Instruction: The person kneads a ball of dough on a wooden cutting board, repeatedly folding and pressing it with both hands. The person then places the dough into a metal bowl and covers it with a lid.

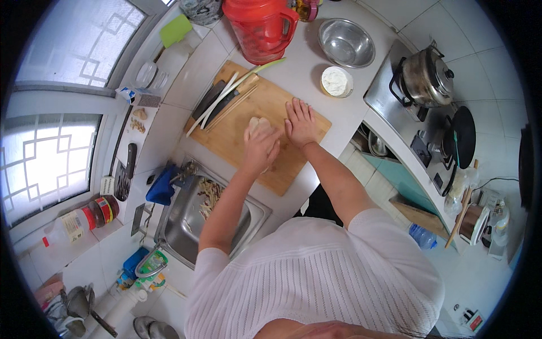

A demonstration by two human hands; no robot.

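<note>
My left hand (261,148) is on a pale lump, apparently dough (259,126), on the wooden cutting board (237,148); the lump shows beyond the fingers and a bit shows below the hand. Flat on the board's right part lies my right hand (301,123), palm down, fingers a little apart, with nothing seen in it. Along the board's far left edge lie scallions (224,95), a pair of wooden chopsticks (233,108) and a dark-bladed knife (222,108) partly under the scallions. A bowl of white powder (336,81) stands beyond the board.
A red lidded plastic pitcher (264,31) and a steel bowl (346,42) stand behind the board. Near its left front side is a steel sink (182,224) holding peelings (209,197). At the right, a gas stove (394,89) bears a steel pot (425,78) and a black pan (463,135).
</note>
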